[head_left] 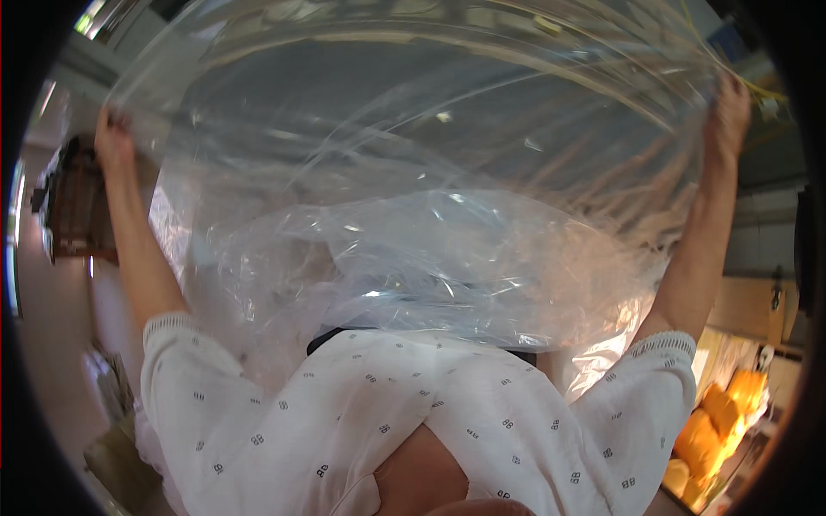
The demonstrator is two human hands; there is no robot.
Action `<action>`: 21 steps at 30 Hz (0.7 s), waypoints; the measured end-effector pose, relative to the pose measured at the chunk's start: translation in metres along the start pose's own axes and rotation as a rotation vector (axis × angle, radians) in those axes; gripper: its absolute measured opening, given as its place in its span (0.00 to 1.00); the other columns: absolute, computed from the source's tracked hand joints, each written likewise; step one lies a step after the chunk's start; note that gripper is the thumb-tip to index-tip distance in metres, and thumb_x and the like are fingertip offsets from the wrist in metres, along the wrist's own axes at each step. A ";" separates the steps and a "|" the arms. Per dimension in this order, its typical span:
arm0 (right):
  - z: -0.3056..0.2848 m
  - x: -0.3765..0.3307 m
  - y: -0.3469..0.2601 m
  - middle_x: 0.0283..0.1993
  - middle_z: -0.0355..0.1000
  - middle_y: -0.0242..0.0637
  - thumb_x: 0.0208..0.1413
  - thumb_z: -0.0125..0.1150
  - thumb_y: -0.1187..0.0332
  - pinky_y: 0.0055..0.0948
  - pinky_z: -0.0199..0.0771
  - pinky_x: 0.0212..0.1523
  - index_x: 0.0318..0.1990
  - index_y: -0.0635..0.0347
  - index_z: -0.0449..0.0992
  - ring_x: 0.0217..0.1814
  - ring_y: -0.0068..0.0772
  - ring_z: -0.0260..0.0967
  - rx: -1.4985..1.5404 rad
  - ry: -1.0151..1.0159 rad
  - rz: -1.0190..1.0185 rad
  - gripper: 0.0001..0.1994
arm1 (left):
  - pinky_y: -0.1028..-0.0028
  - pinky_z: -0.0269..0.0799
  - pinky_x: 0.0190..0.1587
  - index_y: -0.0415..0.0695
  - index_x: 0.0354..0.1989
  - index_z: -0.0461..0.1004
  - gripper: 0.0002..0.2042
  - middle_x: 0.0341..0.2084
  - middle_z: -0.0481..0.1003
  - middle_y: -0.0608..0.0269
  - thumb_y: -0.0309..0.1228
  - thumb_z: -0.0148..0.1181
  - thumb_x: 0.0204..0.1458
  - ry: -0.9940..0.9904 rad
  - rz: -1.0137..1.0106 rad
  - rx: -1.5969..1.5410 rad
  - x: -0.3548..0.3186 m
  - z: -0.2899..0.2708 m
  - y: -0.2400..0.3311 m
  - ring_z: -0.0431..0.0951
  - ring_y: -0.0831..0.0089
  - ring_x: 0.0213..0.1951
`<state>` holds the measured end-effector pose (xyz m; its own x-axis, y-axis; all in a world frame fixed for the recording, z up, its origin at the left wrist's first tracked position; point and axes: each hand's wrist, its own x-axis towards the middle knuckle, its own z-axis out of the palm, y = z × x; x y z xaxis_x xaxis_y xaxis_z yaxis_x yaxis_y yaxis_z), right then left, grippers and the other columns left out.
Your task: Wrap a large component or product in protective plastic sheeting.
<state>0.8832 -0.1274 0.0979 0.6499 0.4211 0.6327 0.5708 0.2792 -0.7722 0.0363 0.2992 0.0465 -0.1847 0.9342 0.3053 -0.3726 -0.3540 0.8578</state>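
A large sheet of clear plastic film (430, 155) spreads across the middle of the view, stretched between my raised arms. At the far left my left hand (115, 142) is closed on its edge. My right hand (730, 107) grips the opposite edge at the far right, with the arm held out wide. The upper part of the film is pulled fairly smooth, while its lower part hangs in shiny crumpled folds close in front of my body. Things behind the film show only dimly through it.
A dark brown wooden piece of furniture (79, 206) stands at the left, beyond my left arm. Bright orange-yellow bundles (721, 421) lie at the lower right near a light wooden panel (744, 310). A yellow cord (761, 89) runs past my right hand.
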 end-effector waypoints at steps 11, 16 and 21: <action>-0.079 -0.071 0.185 0.35 0.70 0.35 0.55 0.55 0.62 0.24 0.65 0.42 0.39 0.66 0.71 0.37 0.27 0.65 -0.662 -0.003 0.067 0.14 | 0.80 0.67 0.32 0.43 0.33 0.77 0.10 0.24 0.76 0.68 0.34 0.60 0.45 0.028 0.122 0.654 -0.073 0.171 -0.206 0.73 0.81 0.27; -0.080 -0.055 0.199 0.33 0.69 0.35 0.54 0.57 0.61 0.25 0.64 0.40 0.36 0.66 0.72 0.35 0.27 0.63 -0.739 -0.007 0.091 0.14 | 0.82 0.65 0.29 0.42 0.33 0.78 0.08 0.24 0.75 0.70 0.32 0.61 0.46 -0.024 0.154 0.660 -0.059 0.183 -0.224 0.70 0.84 0.26; -0.082 -0.040 0.204 0.34 0.70 0.35 0.53 0.57 0.60 0.26 0.64 0.40 0.35 0.66 0.72 0.35 0.28 0.63 -0.796 -0.058 0.094 0.14 | 0.73 0.68 0.37 0.43 0.32 0.79 0.12 0.27 0.77 0.66 0.38 0.56 0.49 -0.077 0.185 0.669 -0.046 0.180 -0.225 0.75 0.75 0.32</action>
<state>1.0150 -0.1581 -0.0796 0.6981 0.4629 0.5462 0.7160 -0.4493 -0.5343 0.2923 0.3441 -0.0862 -0.1173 0.8706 0.4778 0.3035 -0.4267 0.8520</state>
